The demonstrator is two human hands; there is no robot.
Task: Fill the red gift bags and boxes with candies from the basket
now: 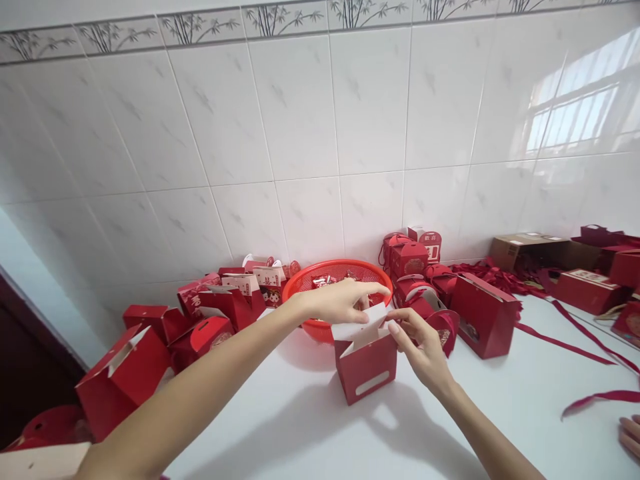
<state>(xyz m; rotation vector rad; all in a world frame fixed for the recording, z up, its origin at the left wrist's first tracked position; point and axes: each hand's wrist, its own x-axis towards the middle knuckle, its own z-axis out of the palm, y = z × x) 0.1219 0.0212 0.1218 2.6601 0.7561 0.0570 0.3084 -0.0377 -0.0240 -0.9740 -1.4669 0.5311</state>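
Note:
A red box [367, 367] with a pale slot on its front stands on the white table, its top flaps raised and showing white insides. My left hand [345, 301] is over its top left side, fingers curled down at the white flap. At the top right edge, my right hand [420, 343] pinches a flap between thumb and fingers. Just behind the box sits an orange-red plastic basket [325, 331] with small wrapped items in it, partly hidden by my left hand.
Red boxes [127, 380] crowd the left side. More boxes [483, 317] stand right of the basket. Red ribbons [565, 343] trail over the white table [540, 407] near a cardboard box [505, 252]. Another person's hand [631, 435] shows at the right edge. A tiled wall rises behind.

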